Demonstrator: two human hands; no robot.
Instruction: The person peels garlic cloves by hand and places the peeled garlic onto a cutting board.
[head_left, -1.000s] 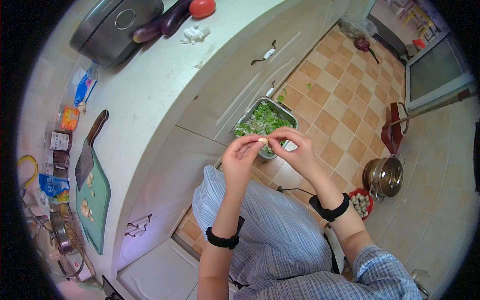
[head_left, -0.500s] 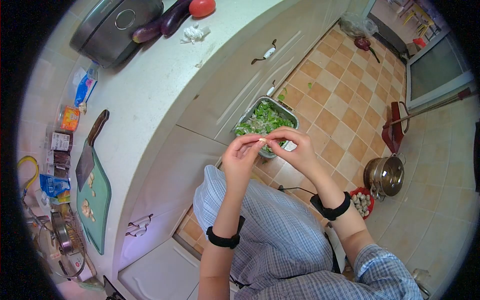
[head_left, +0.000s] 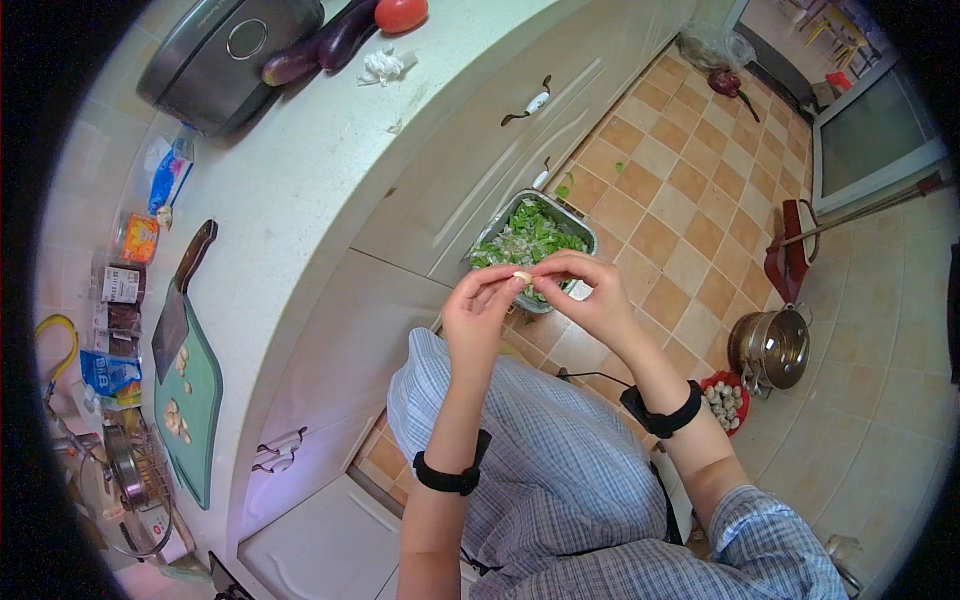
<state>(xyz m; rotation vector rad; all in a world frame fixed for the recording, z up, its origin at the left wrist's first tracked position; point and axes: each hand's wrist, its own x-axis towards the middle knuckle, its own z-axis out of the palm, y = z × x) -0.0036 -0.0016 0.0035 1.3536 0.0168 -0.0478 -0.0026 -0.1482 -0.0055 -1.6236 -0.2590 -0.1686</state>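
Observation:
A small pale garlic clove is pinched between the fingertips of both hands. My left hand grips its left side with thumb and forefinger, and my right hand holds it from the right. Directly below them on the floor stands a metal bin filled with green leaf scraps and whitish peelings. On the counter to the left, several more cloves lie on a green cutting board. A kitchen knife rests across the board's far end.
Along the counter are a dark rice cooker, eggplants, a tomato and crumpled tissue. Right on the tiled floor sit a steel pot, a red bowl of round pale items and a dustpan.
Both hands stay over the bin with fingertips together. The clove shows slightly more between them, and the fingers have shifted only a little.

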